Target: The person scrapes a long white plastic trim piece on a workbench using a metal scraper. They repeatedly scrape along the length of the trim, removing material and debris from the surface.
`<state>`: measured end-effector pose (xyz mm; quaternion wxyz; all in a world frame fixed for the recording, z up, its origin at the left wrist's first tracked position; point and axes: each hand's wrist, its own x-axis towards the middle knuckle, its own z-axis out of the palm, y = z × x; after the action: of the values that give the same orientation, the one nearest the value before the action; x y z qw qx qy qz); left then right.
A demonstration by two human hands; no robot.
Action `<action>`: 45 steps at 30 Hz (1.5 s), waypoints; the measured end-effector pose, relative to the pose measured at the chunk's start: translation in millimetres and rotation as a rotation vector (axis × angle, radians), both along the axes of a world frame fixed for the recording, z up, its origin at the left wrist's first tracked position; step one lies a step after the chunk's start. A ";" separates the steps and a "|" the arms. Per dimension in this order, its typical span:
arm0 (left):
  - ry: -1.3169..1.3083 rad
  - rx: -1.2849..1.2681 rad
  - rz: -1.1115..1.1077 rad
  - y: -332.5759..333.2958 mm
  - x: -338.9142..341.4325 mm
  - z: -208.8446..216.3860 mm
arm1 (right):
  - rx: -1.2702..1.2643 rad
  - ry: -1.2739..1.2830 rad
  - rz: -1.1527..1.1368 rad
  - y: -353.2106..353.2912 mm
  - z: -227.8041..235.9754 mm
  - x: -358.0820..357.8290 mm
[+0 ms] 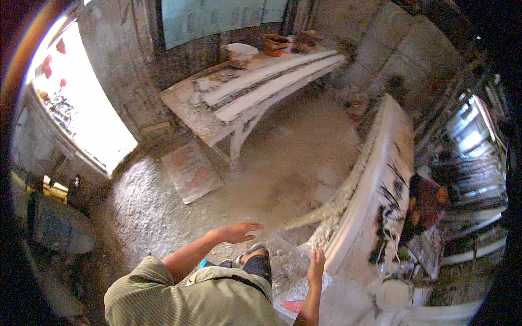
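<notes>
My left hand (238,232) is held out over the floor in front of my body, its fingers stretched and nothing visible in it. My right hand (316,265) is raised beside the near end of a long white-coated workbench (361,201), fingers extended and pointing away from me. Whether it touches the bench edge I cannot tell. Between the hands lies a blurred, pale, crumbly heap (285,258), partly behind a hazy, translucent patch. Below it, next to my right forearm, shows a red-and-white sack (293,305).
A second table (179,100) along the far wall bears two long white mouldings (277,89), a white bucket (242,53) and an orange container (275,45). A flattened printed sack (192,173) lies on the dusty floor. Black cords (390,212) lie on the right bench. A bright doorway (81,103) opens left.
</notes>
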<state>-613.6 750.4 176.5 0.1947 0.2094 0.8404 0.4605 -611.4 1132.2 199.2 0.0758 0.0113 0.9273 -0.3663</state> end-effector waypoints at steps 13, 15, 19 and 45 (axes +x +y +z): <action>-0.076 -0.214 0.202 -88.3 -252.2 -5.5 | -0.014 0.020 0.265 -71.2 1.7 -369.1; -0.059 -0.067 0.330 -92.7 -293.2 11.6 | -0.011 -0.040 0.212 -90.6 -0.3 -424.6; -0.054 -0.075 0.417 -108.2 -347.3 23.6 | 0.009 0.046 0.423 -133.9 0.4 -511.1; -0.028 0.438 1.973 -265.9 -387.8 68.7 | -0.238 0.075 1.105 -900.5 -44.4 -866.6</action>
<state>-1001.3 484.5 245.3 -0.3059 -0.5532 0.5330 0.5624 -1478.0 231.7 154.9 0.2239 -0.4976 0.7498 -0.3742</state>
